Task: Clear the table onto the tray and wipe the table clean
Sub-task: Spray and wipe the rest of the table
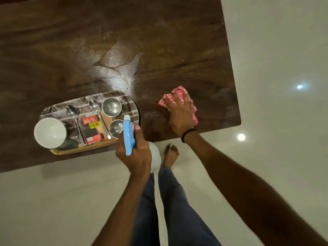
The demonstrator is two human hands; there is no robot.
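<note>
My right hand presses a pink checked cloth flat on the dark wooden table, near its front right corner. My left hand grips a spray bottle with a blue head and a white body, held over the table's front edge. Left of the bottle lies an oval tray on the table. On it stand a white bowl, two steel cups, two spoons and a dark packet with a yellow price tag.
A wet, shiny patch spreads over the table's middle, behind the tray. Pale glossy floor tiles surround the table on the right and front. My legs in blue trousers and a bare foot stand at the front edge.
</note>
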